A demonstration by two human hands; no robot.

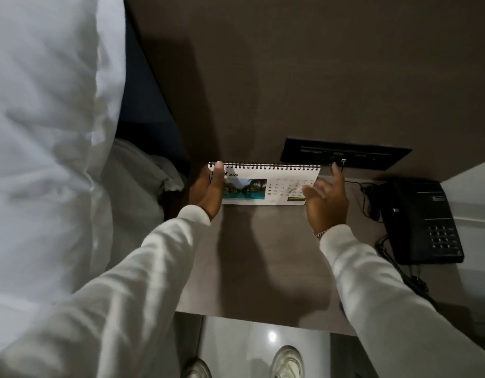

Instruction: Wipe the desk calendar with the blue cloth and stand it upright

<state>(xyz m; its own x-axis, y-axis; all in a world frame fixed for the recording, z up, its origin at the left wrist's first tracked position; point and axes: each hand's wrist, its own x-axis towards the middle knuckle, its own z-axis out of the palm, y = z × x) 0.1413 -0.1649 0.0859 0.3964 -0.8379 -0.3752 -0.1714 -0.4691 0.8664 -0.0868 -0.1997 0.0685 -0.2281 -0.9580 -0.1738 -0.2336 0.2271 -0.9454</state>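
Observation:
The desk calendar [263,186] stands upright at the back of the bedside table [263,255], against the wall, its spiral binding on top and a pool photo on its face. My left hand [207,192] grips its left end, thumb over the top edge by the binding. My right hand [327,200] is beside its right end with fingers spread, just off or barely touching the page; it is blurred. No blue cloth is in view.
A black telephone [424,222] with coiled cords lies on the table's right side. A black switch panel [345,155] is on the wall above the calendar. White pillows [50,132] rise at the left. My shoes [287,362] show on the floor below.

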